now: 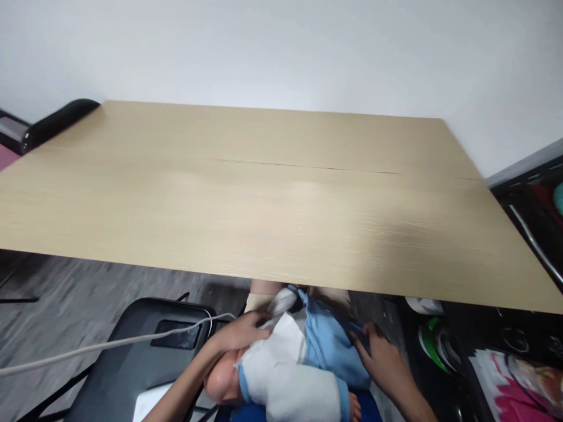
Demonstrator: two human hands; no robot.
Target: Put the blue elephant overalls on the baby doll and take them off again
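Note:
A baby doll [290,375] in white and blue clothing lies across the person's lap, below the table's front edge. Its bare head [221,378] points left, and one small foot or hand shows at the lower right. My left hand [246,332] is closed over the doll's upper side, by the white cloth near its head. On the other side, my right hand [382,354] grips the doll's blue cloth [336,340], thumb on the near side. The fingertips of both hands are partly hidden in the fabric.
A pale wooden table [264,205] spans the view before a white wall. At lower left stands a black folding chair [132,346], with a pale cable [109,344] crossing it. Dark shelving at right holds a green-edged roll [433,346] and colourful packets [514,381].

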